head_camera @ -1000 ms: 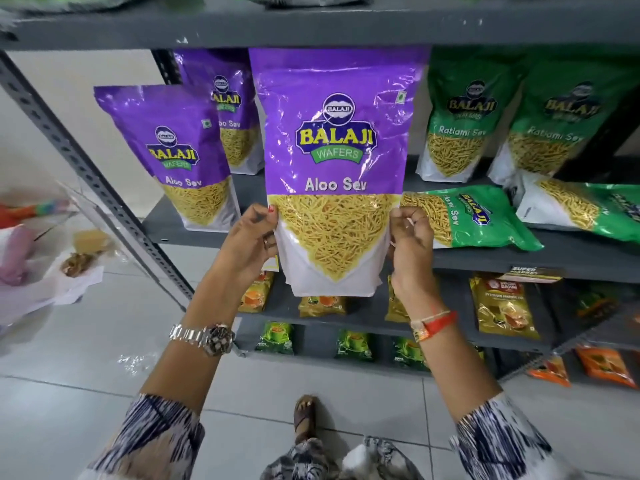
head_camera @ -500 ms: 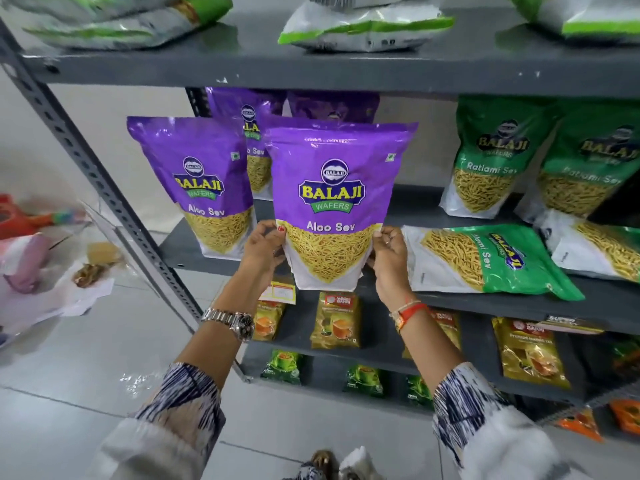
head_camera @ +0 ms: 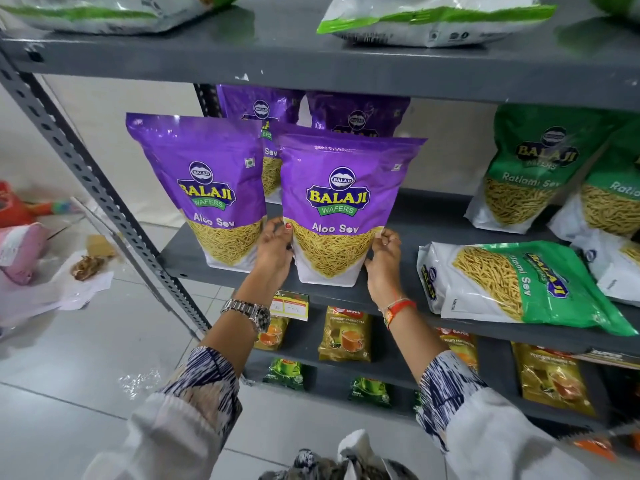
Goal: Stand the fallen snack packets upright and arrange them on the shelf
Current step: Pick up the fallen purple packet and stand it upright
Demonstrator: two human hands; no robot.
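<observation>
A purple Aloo Sev packet (head_camera: 341, 202) stands upright at the front of the grey middle shelf (head_camera: 408, 220). My left hand (head_camera: 275, 251) grips its lower left edge and my right hand (head_camera: 382, 261) grips its lower right edge. Another purple packet (head_camera: 204, 188) stands upright just to its left, and two more purple packets (head_camera: 356, 114) stand behind. A green Ratlami Sev packet (head_camera: 519, 285) lies flat on the shelf to the right. Behind it, green packets (head_camera: 530, 168) stand upright at the back right.
White-and-green packets (head_camera: 429, 19) lie flat on the top shelf. Small tea packets (head_camera: 344, 336) fill the lower shelves. A slotted grey upright (head_camera: 86, 161) runs diagonally on the left. Bags and litter (head_camera: 31, 251) lie on the tiled floor at left.
Both hands carried the purple packet forward and down from mid-air onto the middle shelf, beside the left purple packet. The view tilted up, showing the top shelf.
</observation>
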